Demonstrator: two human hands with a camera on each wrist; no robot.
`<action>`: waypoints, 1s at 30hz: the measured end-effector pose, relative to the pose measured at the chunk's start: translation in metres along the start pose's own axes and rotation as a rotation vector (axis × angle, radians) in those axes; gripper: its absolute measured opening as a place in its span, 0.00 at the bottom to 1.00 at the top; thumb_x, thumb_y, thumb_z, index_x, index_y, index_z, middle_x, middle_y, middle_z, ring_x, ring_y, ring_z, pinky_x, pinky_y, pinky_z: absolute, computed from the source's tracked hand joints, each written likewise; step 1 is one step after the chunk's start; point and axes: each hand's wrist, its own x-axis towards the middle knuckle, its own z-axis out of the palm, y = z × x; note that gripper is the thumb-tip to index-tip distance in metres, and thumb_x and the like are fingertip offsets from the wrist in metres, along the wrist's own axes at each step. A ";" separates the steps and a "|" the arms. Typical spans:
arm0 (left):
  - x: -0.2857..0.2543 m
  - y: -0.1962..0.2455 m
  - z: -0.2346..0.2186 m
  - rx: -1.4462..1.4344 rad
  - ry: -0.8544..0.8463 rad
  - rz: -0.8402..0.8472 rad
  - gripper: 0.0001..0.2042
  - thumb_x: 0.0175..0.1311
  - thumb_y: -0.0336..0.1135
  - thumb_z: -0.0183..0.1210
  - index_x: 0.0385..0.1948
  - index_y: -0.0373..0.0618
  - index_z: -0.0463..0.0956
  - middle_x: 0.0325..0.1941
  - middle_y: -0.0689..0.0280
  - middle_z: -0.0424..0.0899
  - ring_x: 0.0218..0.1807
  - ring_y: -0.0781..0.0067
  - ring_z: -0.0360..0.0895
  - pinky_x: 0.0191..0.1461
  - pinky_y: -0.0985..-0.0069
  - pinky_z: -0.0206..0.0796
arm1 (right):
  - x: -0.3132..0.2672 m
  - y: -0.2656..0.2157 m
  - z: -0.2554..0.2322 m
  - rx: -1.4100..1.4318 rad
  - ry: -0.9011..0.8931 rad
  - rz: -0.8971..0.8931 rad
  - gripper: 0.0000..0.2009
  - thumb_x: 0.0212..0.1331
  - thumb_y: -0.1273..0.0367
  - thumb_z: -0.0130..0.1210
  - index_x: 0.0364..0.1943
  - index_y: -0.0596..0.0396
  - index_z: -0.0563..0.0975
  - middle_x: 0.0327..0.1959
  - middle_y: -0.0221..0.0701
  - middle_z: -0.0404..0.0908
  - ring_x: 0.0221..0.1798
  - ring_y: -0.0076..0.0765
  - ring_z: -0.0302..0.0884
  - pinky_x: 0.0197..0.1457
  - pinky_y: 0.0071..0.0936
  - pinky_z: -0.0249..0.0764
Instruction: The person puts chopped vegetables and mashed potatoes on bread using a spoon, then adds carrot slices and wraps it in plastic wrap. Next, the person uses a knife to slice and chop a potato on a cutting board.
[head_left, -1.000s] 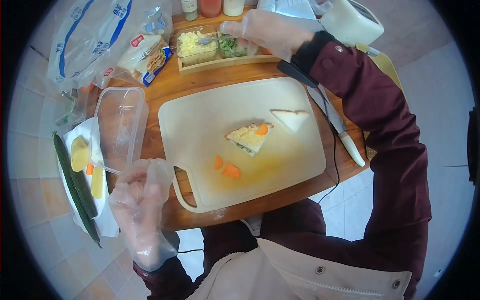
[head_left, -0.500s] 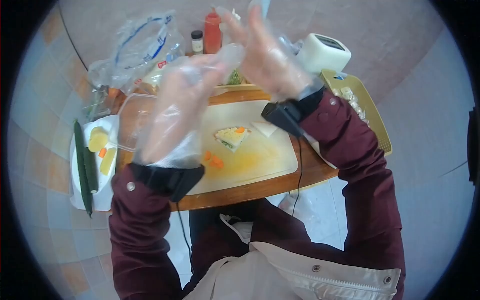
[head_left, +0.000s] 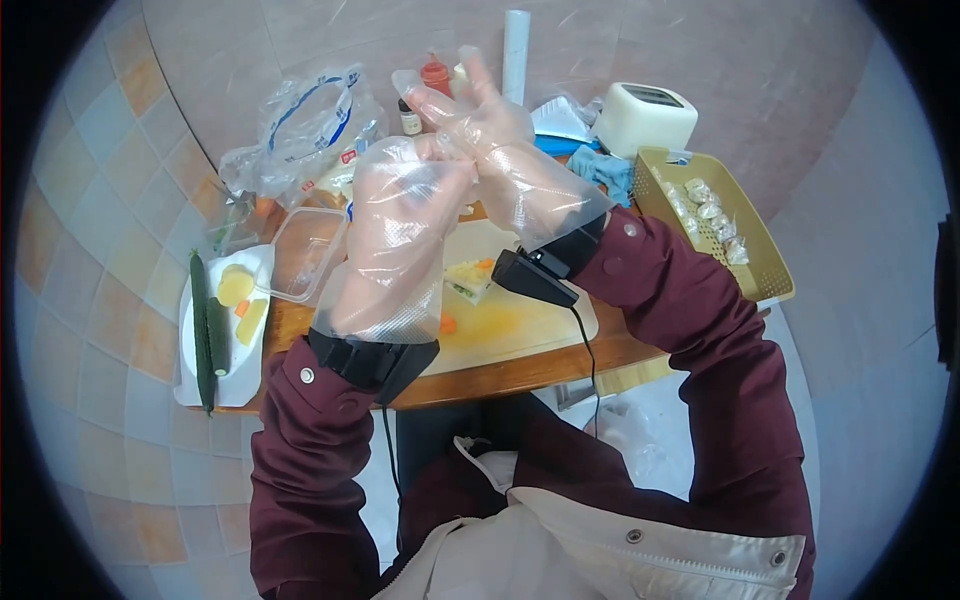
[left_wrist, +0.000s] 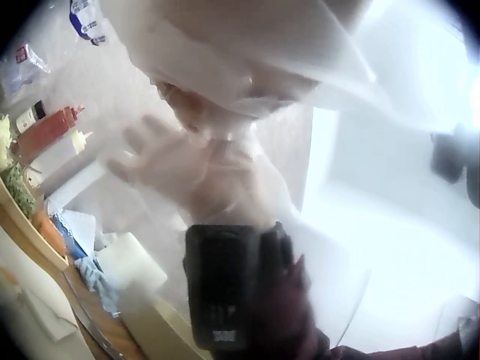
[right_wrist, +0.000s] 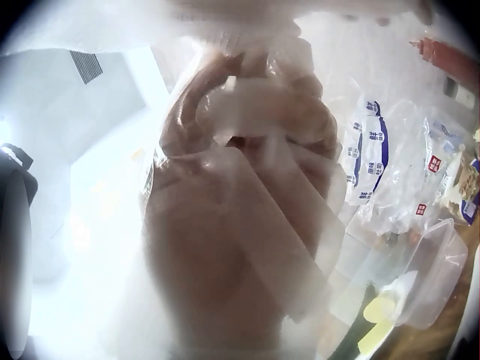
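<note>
Both hands wear clear plastic gloves and are raised above the cutting board. The left hand has curled fingers pinching the loose glove plastic at the right hand, whose fingers are spread and hold nothing. In the right wrist view the left hand shows its bent fingers on the plastic; in the left wrist view the right hand looks blurred. Below, a filled bread wedge with an orange slice on top lies on the board, beside orange pieces.
Left stand a clear plastic box and a white tray with cucumbers and yellow pieces. Behind are a plastic bag, a red bottle and a toaster. A yellow basket stands right.
The right hand has left the food containers and the spoon. The left hand has risen from beside the plastic box to meet it and pinch its glove. The head view has tilted up.
</note>
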 end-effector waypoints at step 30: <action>-0.190 -0.054 -0.117 0.361 0.442 -0.521 0.05 0.73 0.27 0.62 0.34 0.38 0.79 0.33 0.66 0.80 0.33 0.79 0.73 0.37 0.79 0.66 | -0.139 0.078 -0.042 -1.146 -0.456 -0.074 0.07 0.72 0.66 0.59 0.38 0.54 0.79 0.28 0.42 0.81 0.33 0.52 0.82 0.37 0.42 0.79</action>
